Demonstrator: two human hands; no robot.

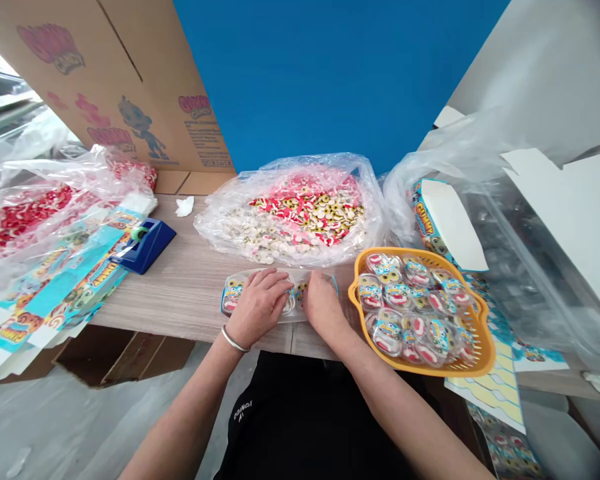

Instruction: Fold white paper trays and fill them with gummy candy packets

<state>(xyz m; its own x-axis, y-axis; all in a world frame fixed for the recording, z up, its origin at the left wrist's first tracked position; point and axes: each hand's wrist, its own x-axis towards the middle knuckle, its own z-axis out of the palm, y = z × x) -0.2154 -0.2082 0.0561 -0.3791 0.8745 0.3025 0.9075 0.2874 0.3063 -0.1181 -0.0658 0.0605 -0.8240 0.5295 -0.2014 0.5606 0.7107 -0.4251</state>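
Two bare hands, the left hand (257, 307) with a silver bangle (233, 339) at its wrist and the right hand (323, 307) beside it, meet over a clear plastic pack (233, 297) lying on a wood-grain table (190, 293). The left hand is half curved, its fingers draped across the pack; the right is curled, its fingertips bearing down at the pack's far side. Whether either hand grips or merely presses cannot be told. The hands cover the pack's middle, hiding its seam and contents there, though a printed label shows at its left end. At 3 o'clock, an orange plastic basket (486, 347) holds a heap of similar packs (387, 333), each showing red and yellow candy. At 12 o'clock, an open plastic bag (370, 213) holds a mound of gummy candy (305, 210). At 2 o'clock stands a printed box (445, 223), partly wrapped in plastic. At 10 o'clock sit a blue tape dispenser (145, 247) and a second bag (30, 217) of red candy, its contents blurred by glare. At 9 o'clock, printed cardboard blanks (67, 293) run off the frame's left edge.
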